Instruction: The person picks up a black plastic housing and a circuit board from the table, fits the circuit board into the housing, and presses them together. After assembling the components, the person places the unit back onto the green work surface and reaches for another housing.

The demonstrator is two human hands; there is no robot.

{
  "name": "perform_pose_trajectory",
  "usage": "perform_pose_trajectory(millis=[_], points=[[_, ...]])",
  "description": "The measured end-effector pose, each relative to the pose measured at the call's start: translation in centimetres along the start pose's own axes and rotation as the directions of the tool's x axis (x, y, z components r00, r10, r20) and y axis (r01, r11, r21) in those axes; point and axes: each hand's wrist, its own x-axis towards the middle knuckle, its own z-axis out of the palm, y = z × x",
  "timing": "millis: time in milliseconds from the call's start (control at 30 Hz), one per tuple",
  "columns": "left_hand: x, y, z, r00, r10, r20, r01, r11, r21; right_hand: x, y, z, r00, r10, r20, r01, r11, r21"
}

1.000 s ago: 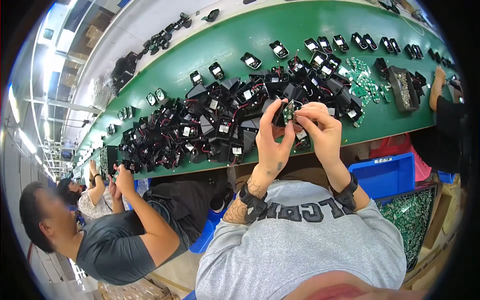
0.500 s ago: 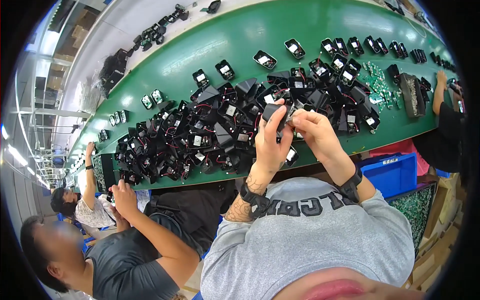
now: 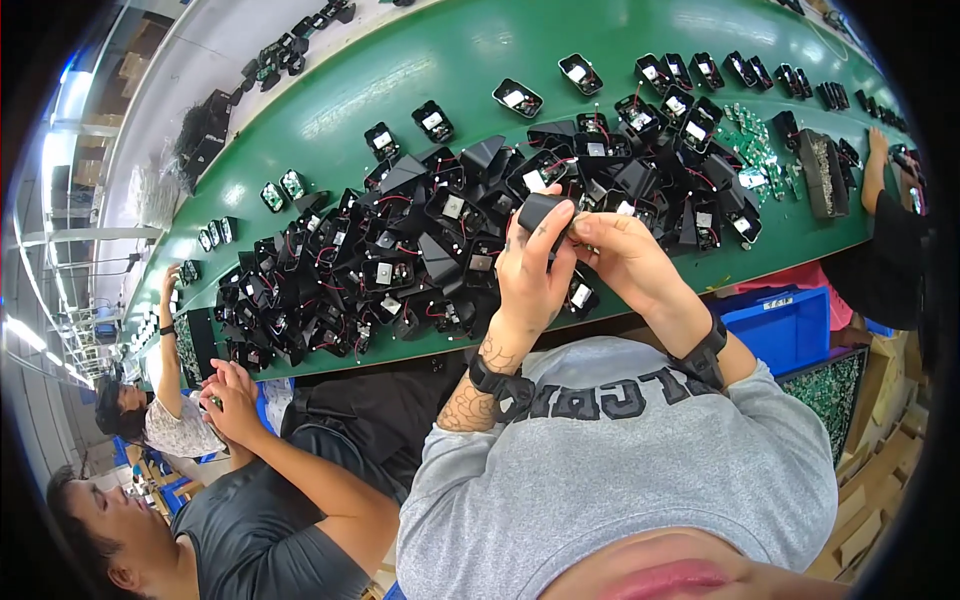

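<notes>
My left hand (image 3: 532, 275) is closed around a small black plastic housing (image 3: 541, 211), held up over the near part of a pile. The fingers of my right hand (image 3: 632, 262) are pinched together at the housing's right side. Whatever lies between those fingertips is hidden. Beneath and around both hands spreads the pile of black housings (image 3: 440, 255), many with red wires and pale square parts inside.
The green table (image 3: 330, 110) carries separate housings along its far side. Loose green circuit boards (image 3: 750, 140) lie right of the pile beside a dark tray (image 3: 822, 175). A blue bin (image 3: 780, 330) stands near my right elbow. Co-workers sit at left; another person's arm (image 3: 876, 170) reaches in at right.
The housing has turned in my left hand, and my right fingertips have moved closer against it. At left, the nearer co-worker's hands have come together. The whole view has shifted slightly.
</notes>
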Motion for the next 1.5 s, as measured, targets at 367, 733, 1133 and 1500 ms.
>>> perform_pose_trajectory(millis=[367,733,1133,1500], points=[[0.4,0.6,0.3,0.997,0.072,0.037,-0.072,0.997,-0.001,-1.3,-0.8,-0.6,0.997,0.058,0.057,-0.063,0.994,0.087],[-0.1,1.3,1.4,0.998,-0.003,0.067,0.006,0.999,-0.037,-1.8,-0.2,-0.7,0.999,-0.045,-0.004,0.046,0.997,0.060],[1.3,3.3,0.0,0.642,-0.584,0.497,0.763,0.551,-0.338,-1.4,-0.3,-2.3,0.881,-0.463,-0.099,0.391,0.829,-0.401],[1.9,2.6,-0.8,0.534,-0.527,0.661,0.846,0.326,-0.422,-2.4,-1.9,-3.2,0.946,-0.318,-0.067,0.272,0.887,-0.374]])
